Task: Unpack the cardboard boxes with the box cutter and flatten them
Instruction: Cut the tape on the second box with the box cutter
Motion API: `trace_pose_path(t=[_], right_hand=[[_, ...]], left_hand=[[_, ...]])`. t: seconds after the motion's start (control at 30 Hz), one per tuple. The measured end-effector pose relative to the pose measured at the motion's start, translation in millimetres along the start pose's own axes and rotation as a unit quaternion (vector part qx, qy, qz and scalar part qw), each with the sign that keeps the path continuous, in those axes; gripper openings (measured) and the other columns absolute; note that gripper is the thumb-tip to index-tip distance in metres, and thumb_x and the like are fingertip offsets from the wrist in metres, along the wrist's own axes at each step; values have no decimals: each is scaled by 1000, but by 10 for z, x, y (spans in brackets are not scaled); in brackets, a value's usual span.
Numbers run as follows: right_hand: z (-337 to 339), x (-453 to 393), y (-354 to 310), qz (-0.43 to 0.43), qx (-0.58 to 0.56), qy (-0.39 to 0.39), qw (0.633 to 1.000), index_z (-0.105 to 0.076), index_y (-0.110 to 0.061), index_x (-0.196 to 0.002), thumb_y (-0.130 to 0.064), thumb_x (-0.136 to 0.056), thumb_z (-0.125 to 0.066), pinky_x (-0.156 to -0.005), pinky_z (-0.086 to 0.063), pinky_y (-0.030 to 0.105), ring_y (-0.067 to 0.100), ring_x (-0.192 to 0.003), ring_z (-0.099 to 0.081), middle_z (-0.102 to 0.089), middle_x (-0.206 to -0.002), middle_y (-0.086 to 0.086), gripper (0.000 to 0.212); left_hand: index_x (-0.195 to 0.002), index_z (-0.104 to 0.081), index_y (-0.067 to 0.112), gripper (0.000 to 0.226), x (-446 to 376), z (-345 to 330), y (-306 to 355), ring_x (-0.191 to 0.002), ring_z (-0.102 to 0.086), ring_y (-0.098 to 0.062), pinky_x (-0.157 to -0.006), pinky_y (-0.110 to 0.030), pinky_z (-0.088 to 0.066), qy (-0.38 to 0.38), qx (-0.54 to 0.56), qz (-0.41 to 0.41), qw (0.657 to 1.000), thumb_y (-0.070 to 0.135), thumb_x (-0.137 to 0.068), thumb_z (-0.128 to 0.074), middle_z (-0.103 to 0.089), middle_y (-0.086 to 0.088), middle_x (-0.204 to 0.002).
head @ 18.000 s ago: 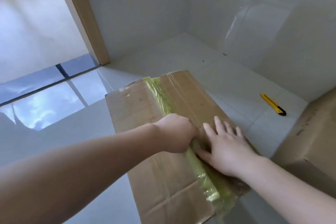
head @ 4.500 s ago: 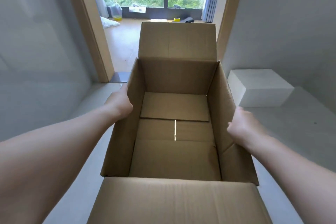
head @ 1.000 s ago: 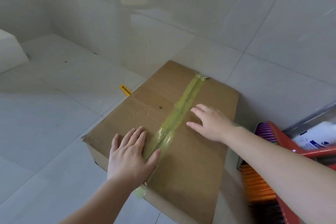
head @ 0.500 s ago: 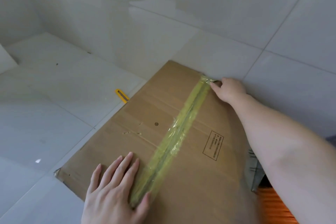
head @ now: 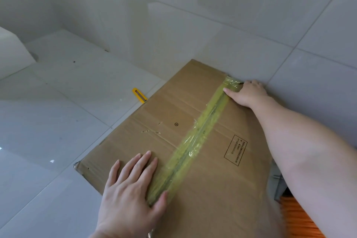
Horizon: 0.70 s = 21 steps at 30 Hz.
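Observation:
A closed brown cardboard box [head: 154,121] lies on the tiled floor against the wall, sealed along its middle seam with a strip of yellowish tape [head: 195,141]. My left hand [head: 131,197] presses flat on the box's near end, fingers straight, thumb on the tape. My right hand [head: 245,92] is at the far end of the seam by the wall, thumb on the tape and fingers curled over the box edge at the tape's crumpled end. The yellow box cutter [head: 139,95] lies on the floor past the box's left edge, partly hidden by it.
A tiled wall [head: 231,15] stands right behind the box. A white block [head: 11,52] sits at the far left. Something orange and ribbed [head: 297,218] shows at the lower right under my right arm. Bare floor tiles [head: 58,112] stretch to the left.
Over the last second my right hand slid from the middle of the box to the far end of the taped seam. My left hand stayed pressed on the near end.

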State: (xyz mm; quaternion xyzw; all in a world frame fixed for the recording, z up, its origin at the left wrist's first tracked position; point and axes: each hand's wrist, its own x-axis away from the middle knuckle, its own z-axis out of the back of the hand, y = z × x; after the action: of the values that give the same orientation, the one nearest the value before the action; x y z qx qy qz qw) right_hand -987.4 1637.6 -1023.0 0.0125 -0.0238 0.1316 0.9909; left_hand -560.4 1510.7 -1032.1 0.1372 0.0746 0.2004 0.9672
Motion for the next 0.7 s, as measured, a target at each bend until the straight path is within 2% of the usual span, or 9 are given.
trace_pose_path(t=[0.17,0.37,0.5,0.63,0.7], right_hand=[[4,31,-20,-8,15,-15,1000,-35,-6,-142,-94,-63,-25,-104,-32,46,37,-132,-32,-35,-144,19,119],[-47,6,-88,-38,8,-30,999,-34,-4,-142,-96,-57,-22,-107,-27,51,38,-134,-30,-32,-145,21,126],[-60,30,-111,-42,2,-30,999,-35,-4,-141,-97,-55,-20,-110,-24,52,38,-132,-35,-38,-144,21,128],[-43,165,-129,-47,8,-47,998,-31,-3,-143,-96,-58,-19,-110,-22,54,36,-135,-32,-36,-146,21,126],[-70,329,-130,-56,9,-55,997,-28,-2,-145,-94,-62,-19,-110,-20,56,36,-136,-30,-33,-148,21,124]], left_hand=[[-132,-56,27,70,-4,65,-25,-136,-37,-14,-111,-45,-19,-31,-4,9,999,65,-73,-46,-43,11,-143],[-142,-38,37,72,10,53,-45,-144,-11,-6,-117,-41,-5,-52,-12,34,998,70,-78,-34,-20,21,-152],[-140,-44,34,71,3,67,-44,-142,-19,-9,-115,-42,-9,-49,-8,27,998,68,-79,-38,-27,17,-150],[-140,-43,34,71,35,113,-138,-143,-17,-9,-115,-42,-8,-65,-21,14,998,68,-79,-36,-25,17,-151],[-142,-39,35,72,71,188,-285,-143,-10,-6,-117,-41,-6,-84,-38,0,996,69,-78,-33,-18,19,-153]])
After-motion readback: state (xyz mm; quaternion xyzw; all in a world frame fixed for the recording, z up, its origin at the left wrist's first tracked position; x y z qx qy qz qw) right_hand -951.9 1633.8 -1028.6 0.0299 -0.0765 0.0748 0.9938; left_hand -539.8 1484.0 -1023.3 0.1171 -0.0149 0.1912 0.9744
